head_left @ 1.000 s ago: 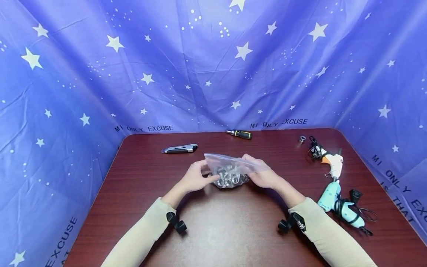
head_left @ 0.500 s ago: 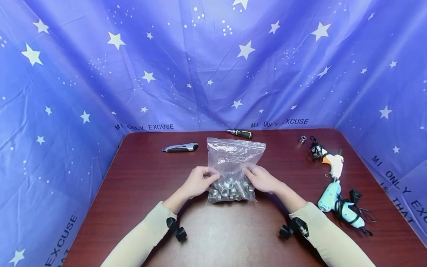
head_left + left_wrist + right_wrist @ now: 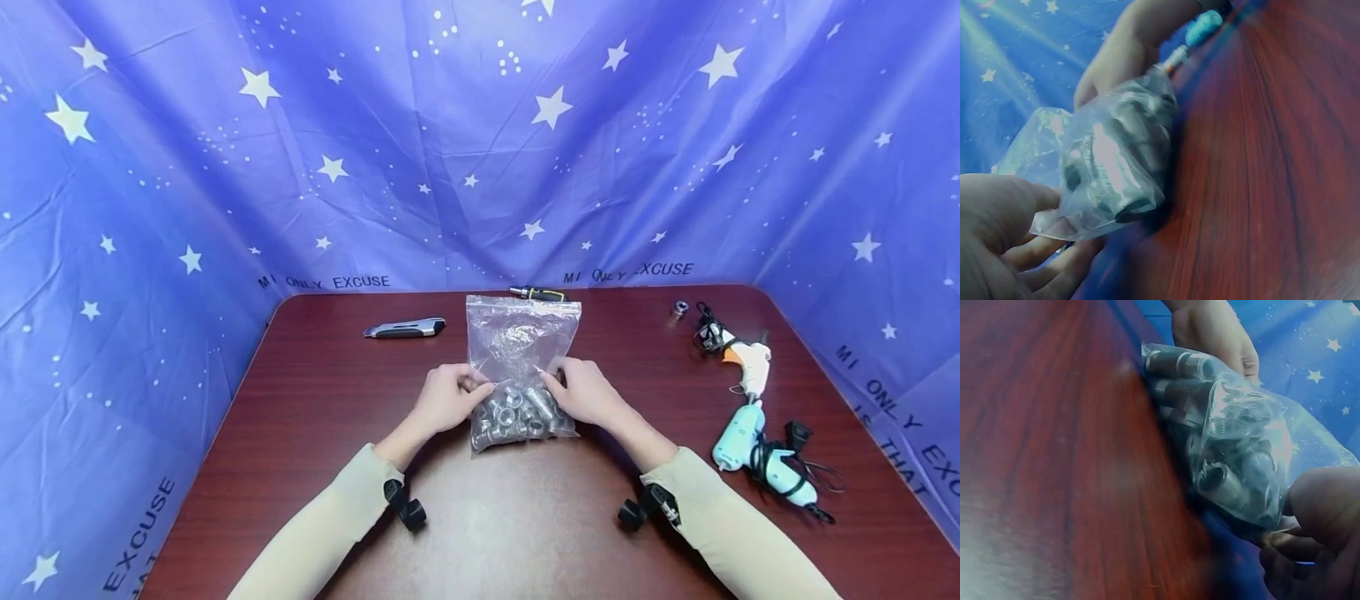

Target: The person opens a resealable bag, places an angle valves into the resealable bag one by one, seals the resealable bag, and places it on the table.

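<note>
A clear zip bag (image 3: 517,337) stands nearly upright at the middle of the table, its zip edge at the top. Several metal sockets (image 3: 525,412) fill its lower part; the right wrist view shows these sockets (image 3: 1222,487) through the plastic. My left hand (image 3: 448,398) pinches the bag's left side between thumb and fingers, just above the sockets. On the opposite side my right hand (image 3: 588,392) pinches the plastic at about the same height. Parts of the fingers behind the bag are hidden.
A utility knife (image 3: 405,327) lies at the back left. Behind the bag is a screwdriver (image 3: 542,293), partly covered. One loose socket (image 3: 680,309) stands at the back right, near a white glue gun (image 3: 750,364) and a light-blue glue gun (image 3: 765,458) with wound cords.
The bag's top, folded toward me at first, has swung up and back, so the bag now stands taller. Both hands keep their pinch at its sides and have shifted slightly.
</note>
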`<control>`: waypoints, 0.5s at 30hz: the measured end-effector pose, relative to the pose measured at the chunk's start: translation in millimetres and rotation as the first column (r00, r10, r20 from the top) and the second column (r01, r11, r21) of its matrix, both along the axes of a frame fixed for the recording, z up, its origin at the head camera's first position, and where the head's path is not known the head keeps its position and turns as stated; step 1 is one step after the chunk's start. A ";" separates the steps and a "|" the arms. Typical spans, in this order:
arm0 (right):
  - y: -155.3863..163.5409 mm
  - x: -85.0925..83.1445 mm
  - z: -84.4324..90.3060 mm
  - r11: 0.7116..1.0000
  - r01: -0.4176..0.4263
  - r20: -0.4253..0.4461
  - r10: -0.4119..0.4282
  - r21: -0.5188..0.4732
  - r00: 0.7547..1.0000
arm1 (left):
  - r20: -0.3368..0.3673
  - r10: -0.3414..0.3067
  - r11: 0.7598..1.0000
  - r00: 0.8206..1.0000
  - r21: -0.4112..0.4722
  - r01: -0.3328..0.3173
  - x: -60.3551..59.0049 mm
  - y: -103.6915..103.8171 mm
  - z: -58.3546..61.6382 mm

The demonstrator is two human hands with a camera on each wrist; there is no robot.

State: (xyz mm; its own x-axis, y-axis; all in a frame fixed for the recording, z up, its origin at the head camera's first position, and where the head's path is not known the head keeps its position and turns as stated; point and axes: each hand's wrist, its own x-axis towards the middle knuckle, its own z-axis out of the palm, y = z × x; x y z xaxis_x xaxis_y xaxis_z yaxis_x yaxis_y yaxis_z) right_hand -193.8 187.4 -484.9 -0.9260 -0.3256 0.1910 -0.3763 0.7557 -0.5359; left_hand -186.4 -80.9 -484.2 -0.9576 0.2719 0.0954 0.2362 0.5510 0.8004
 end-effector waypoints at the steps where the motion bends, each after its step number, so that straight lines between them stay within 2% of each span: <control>1: -0.2 -2.0 -0.2 1.000 0.016 -0.003 -0.016 0.007 1.000 | -0.057 0.024 0.998 0.998 -0.050 -0.026 -1.6 -0.6 -0.3; 2: -3.8 0.4 7.3 0.998 0.052 0.019 -0.053 0.038 0.998 | -0.105 0.049 0.993 0.993 -0.101 -0.060 -2.9 -1.5 -0.7; 3: -3.8 -1.3 7.1 0.996 0.073 0.025 -0.074 0.049 0.997 | -0.145 0.072 0.986 0.987 -0.138 -0.092 -3.9 -2.4 -1.2; 7: -1.5 -6.5 4.6 0.977 0.188 0.046 -0.193 0.097 0.980 | -0.200 0.123 0.968 0.972 -0.193 -0.162 -7.8 -5.7 -4.3; 11: 3.0 -8.3 1.1 0.951 0.279 0.023 -0.284 0.134 0.958 | -0.272 0.105 0.954 0.956 -0.244 -0.174 -11.4 -8.5 -7.5; 15: 9.2 -6.9 4.3 0.948 0.282 0.009 -0.286 0.146 0.958 | -0.345 0.062 0.941 0.936 -0.292 -0.170 -12.9 -11.4 -8.6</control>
